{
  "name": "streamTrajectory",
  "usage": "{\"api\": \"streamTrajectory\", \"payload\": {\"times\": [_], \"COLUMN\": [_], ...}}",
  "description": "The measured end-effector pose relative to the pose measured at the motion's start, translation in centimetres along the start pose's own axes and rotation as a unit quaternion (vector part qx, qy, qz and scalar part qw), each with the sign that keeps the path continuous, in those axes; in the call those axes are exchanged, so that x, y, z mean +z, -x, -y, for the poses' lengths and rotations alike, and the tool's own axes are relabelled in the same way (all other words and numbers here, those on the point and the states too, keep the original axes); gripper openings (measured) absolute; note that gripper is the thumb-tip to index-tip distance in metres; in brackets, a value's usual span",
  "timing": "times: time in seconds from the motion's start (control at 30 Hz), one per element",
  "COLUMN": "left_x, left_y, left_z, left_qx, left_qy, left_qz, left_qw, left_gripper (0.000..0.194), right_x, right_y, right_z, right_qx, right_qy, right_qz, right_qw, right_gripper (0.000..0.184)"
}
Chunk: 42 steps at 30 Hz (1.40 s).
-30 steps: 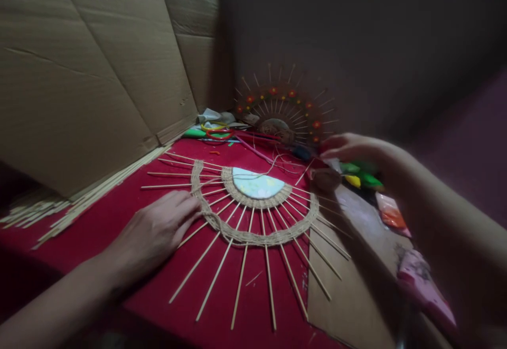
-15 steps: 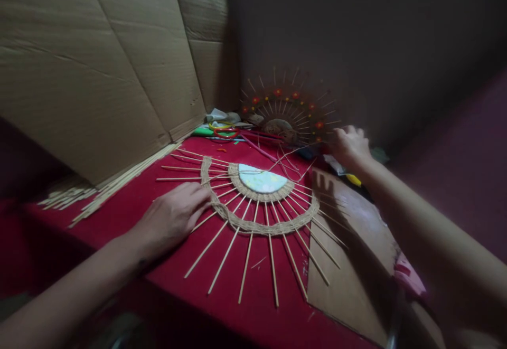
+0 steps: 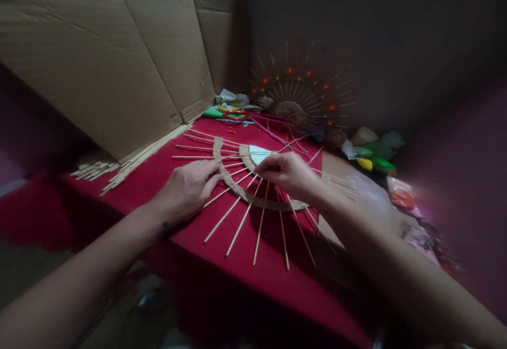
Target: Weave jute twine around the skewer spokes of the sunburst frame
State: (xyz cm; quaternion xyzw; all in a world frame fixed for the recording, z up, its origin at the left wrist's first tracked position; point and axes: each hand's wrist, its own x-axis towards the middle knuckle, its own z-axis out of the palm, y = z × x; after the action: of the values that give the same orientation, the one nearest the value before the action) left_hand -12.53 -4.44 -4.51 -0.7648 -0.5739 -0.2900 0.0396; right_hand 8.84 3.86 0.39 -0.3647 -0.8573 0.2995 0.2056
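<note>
A half-round frame of thin sticks point(image 3: 234, 226) lies on the red cloth, with woven twine bands point(image 3: 257, 200) running across the sticks. At its centre is a pale half-disc point(image 3: 258, 154), partly hidden by my right hand. My left hand point(image 3: 190, 188) grips the outer woven band at its left side, thumb and fingers closed on the edge. Over the inner band, my right hand point(image 3: 291, 173) is pinched; what sits between its fingertips is hidden. A loose twine strand point(image 3: 295, 140) crosses the half-disc and loops behind it.
Tall cardboard point(image 3: 158, 48) stands at the left, beside a bundle of sticks point(image 3: 134, 167). A finished flowered stick fan point(image 3: 295, 82) leans at the back. Scissors point(image 3: 233, 113) lie behind the frame. A board point(image 3: 368, 196) and bagged colourful material point(image 3: 382, 164) are at the right.
My right hand has come from the far right, where it held the twine stretched out, to the frame's centre. My left hand stays on the outer band. The view has shifted.
</note>
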Motion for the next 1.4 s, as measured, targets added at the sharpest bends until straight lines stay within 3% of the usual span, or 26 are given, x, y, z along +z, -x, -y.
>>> {"api": "streamTrajectory", "payload": {"times": [0.3, 0.47, 0.57, 0.73, 0.93, 1.17, 1.4], "left_x": [-0.1, -0.2, -0.4, -0.3, -0.2, -0.2, -0.4], "left_y": [-0.2, -0.2, -0.3, -0.3, -0.1, -0.1, 0.0], "left_z": [-0.4, -0.7, -0.9, -1.2, -1.2, -1.2, -0.8], "left_qx": [-0.051, -0.072, -0.083, -0.097, -0.094, -0.099, -0.078], "left_qy": [-0.026, -0.026, -0.017, -0.011, -0.007, -0.004, 0.033], "left_qz": [0.003, 0.008, 0.005, 0.000, -0.012, -0.010, -0.027], "left_qw": [0.998, 0.997, 0.996, 0.995, 0.995, 0.995, 0.996], "left_gripper": [0.022, 0.021, 0.020, 0.016, 0.016, 0.017, 0.016], "right_x": [2.2, 2.6, 3.4, 4.0, 3.4, 4.3, 4.1], "right_y": [0.8, 0.5, 0.4, 0.4, 1.2, 1.6, 1.5], "right_z": [-0.3, 0.1, -0.5, -1.5, -0.1, 1.0, 1.4], "right_qx": [-0.019, -0.112, -0.167, -0.201, -0.253, -0.217, -0.194], "right_qy": [0.039, 0.080, 0.068, 0.097, 0.124, 0.256, 0.304], "right_qz": [0.013, -0.036, -0.036, -0.015, -0.014, 0.041, 0.066], "right_qw": [0.999, 0.990, 0.983, 0.975, 0.959, 0.941, 0.930], "right_gripper": [0.019, 0.022, 0.027, 0.021, 0.017, 0.018, 0.015]}}
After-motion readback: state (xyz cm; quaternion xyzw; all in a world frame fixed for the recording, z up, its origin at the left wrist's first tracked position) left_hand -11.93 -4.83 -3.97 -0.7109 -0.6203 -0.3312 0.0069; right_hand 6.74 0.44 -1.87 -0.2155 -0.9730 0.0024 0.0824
